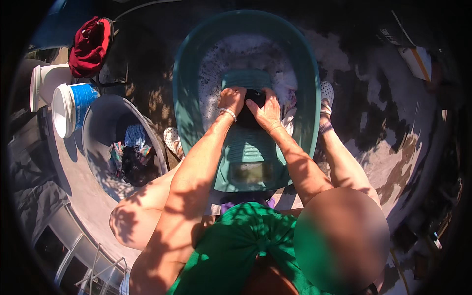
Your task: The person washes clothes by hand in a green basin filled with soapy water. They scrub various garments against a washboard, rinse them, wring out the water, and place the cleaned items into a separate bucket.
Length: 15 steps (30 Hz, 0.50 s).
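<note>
Both my hands hold a black cloth (247, 117) over a ridged green washboard (252, 151) that lies in a green plastic tub (313, 110). My left hand (233, 99), with a beaded bracelet at the wrist, is closed on the cloth's left side. On the cloth's right side rests my right hand (268, 111), its thumb pressing on the fabric and its fingers curled over the far edge. Soapy water (217, 62) with foam surrounds the board's upper part. Light-coloured wet fabric (289, 99) lies in the water to the right of the board.
A grey basin (105, 121) holding patterned and dark clothes stands at the left. Beyond it are a white bucket with a blue label (75, 107), another white bucket (53, 84) and a dark red garment (86, 51). My feet are on either side of the tub, on partly wet concrete (387, 155).
</note>
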### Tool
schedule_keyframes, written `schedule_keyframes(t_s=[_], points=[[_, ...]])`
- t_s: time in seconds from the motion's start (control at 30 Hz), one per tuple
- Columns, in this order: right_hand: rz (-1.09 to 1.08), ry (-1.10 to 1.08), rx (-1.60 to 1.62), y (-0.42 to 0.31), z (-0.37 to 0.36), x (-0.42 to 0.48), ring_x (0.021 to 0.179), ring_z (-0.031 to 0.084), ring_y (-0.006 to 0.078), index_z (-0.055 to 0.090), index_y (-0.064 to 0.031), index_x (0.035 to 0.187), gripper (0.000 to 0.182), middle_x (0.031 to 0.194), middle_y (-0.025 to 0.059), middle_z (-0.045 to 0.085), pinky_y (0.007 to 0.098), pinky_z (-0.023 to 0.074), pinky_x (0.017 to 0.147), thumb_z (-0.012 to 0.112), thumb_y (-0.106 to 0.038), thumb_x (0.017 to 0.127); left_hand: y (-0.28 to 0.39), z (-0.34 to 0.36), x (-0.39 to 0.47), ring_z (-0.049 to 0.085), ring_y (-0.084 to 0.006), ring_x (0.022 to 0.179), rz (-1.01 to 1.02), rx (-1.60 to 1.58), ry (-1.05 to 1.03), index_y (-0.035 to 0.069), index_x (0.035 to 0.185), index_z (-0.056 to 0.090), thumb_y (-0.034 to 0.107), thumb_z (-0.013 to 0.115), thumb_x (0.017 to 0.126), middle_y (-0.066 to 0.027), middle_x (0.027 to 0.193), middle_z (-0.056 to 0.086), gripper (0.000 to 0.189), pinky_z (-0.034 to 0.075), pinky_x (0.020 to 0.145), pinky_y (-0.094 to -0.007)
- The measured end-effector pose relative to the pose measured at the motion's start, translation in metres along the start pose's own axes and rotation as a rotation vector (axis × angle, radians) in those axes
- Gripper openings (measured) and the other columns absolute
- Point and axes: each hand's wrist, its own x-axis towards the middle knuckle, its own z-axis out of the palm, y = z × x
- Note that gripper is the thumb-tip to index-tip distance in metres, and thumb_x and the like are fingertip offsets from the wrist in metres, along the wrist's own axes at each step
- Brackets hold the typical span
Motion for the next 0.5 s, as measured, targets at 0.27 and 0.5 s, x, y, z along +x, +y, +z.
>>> schedule_keyframes(t_s=[0.27, 0.5], points=[[-0.056, -0.246, -0.243, -0.019, -0.042, -0.081, 0.121, 0.042, 0.0341, 0.033, -0.0024, 0.135, 0.095, 0.132, 0.0180, 0.041, 0.0404, 0.0370, 0.100, 0.081, -0.036, 0.061, 0.018, -0.060, -0.067, 0.057, -0.0288, 0.105, -1.192, -1.576, 0.252, 0.003, 0.121, 0.055, 0.059, 0.048, 0.085, -0.0124, 0.118, 0.059, 0.066, 0.042, 0.096, -0.0410], [0.024, -0.533, 0.175, -0.073, -0.089, -0.034, 0.078, 0.061, 0.0126, 0.065, -0.0010, 0.101, 0.029, 0.080, 0.0057, 0.067, 0.0264, 0.0474, 0.073, 0.069, -0.014, 0.076, 0.003, -0.111, -0.079, 0.051, -0.0335, 0.113, -0.639, -2.192, 0.181, 0.009, 0.115, 0.058, 0.057, 0.043, 0.089, -0.0122, 0.116, 0.060, 0.057, 0.037, 0.099, -0.0509]])
